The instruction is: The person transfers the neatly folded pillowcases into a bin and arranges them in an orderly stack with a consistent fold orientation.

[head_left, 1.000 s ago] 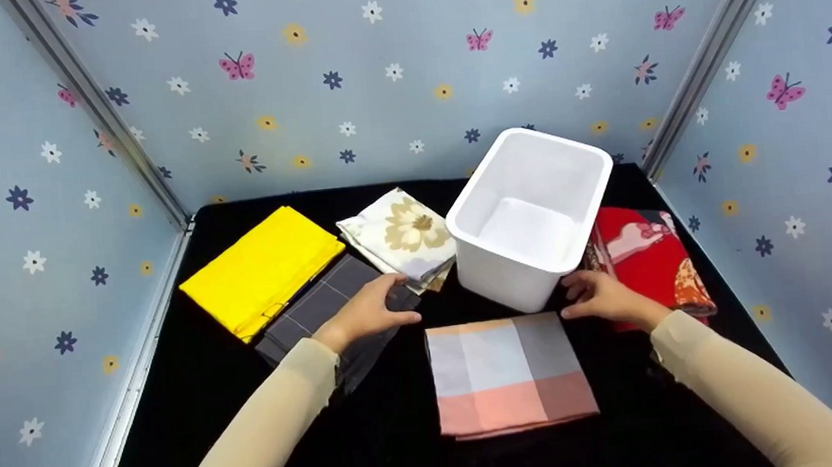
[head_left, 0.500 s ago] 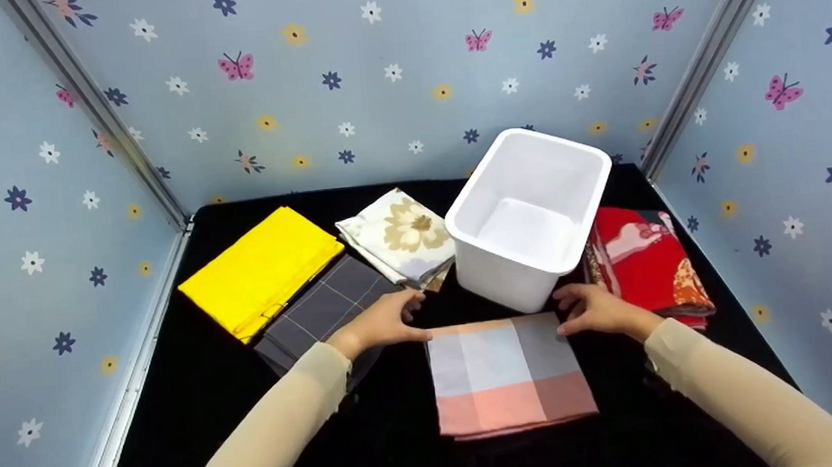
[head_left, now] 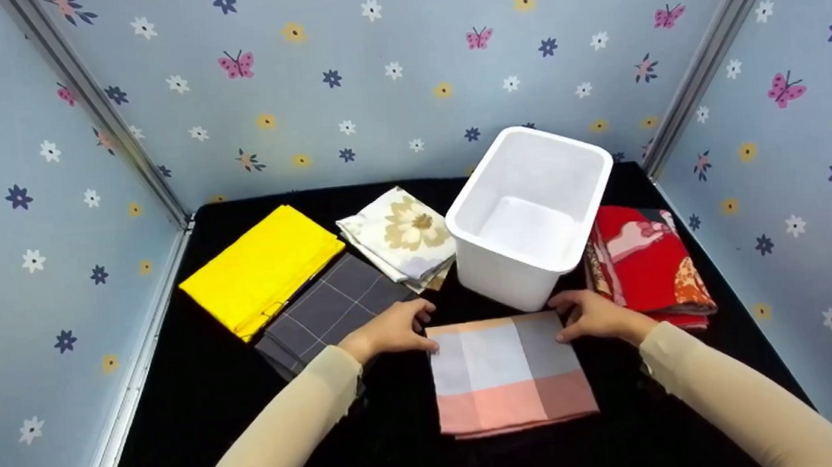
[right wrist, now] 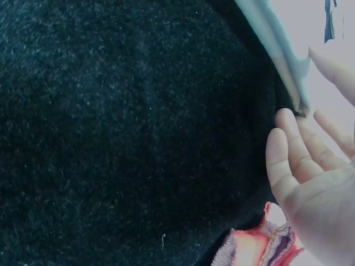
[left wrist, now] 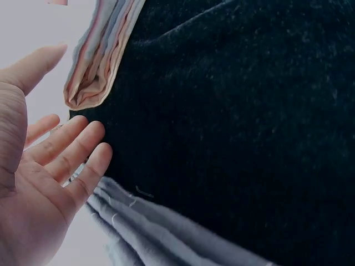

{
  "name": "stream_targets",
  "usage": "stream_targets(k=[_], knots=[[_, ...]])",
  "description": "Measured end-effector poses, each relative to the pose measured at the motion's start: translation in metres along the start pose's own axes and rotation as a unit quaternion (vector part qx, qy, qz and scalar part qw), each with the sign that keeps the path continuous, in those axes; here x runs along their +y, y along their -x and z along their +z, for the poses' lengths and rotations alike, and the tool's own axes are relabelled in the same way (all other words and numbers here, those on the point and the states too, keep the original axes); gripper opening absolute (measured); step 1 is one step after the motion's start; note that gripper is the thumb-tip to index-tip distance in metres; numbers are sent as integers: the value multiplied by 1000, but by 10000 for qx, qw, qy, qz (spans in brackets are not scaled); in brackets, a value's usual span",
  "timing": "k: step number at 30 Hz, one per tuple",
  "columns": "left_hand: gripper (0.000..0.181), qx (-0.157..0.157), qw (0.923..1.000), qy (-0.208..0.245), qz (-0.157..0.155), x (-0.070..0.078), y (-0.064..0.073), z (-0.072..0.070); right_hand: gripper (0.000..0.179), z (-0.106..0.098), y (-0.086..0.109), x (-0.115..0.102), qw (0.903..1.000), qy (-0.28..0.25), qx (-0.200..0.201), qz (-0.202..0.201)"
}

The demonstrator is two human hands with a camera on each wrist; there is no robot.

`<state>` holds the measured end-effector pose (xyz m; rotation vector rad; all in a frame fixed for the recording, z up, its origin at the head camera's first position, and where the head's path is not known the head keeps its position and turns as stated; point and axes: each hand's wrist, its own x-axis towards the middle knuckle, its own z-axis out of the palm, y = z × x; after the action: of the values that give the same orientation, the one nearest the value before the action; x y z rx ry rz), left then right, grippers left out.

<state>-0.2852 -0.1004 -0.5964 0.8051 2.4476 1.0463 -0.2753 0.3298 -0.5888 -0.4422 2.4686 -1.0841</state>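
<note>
At the lower centre of the head view, a folded checked cloth (head_left: 511, 372) in grey, white and salmon lies flat on the black surface (head_left: 374, 440), just where it lay a second ago. What has changed is the hands: both have come inward and slightly down the frame. The left hand (head_left: 393, 329) has slid off the dark grey cloth (head_left: 332, 308), and its thumb now overlaps the checked cloth's upper left corner. The right hand (head_left: 600, 315) is at the upper right corner, its thumb at the edge. Both are spread, thumbs apart from lightly bent fingers, pinching nothing; whether skin meets fabric, I cannot tell. Unmoved are the white bin (head_left: 506, 271) right of centre, the yellow cloth (head_left: 265, 269) at left, the floral cloth (head_left: 405, 238) near the middle and the red cloth (head_left: 648, 262) at right.
</note>
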Motion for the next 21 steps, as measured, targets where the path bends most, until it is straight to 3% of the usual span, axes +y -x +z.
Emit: stream_targets(k=[11, 21], knots=[[70, -171, 9998, -70, -65, 0, -1, 8, 73, 5, -4, 3, 9996, 210, -192, 77], [58, -186, 9987, -460, 66, 5, -5, 11, 63, 5, -6, 0, 9991, 382, -152, -36]])
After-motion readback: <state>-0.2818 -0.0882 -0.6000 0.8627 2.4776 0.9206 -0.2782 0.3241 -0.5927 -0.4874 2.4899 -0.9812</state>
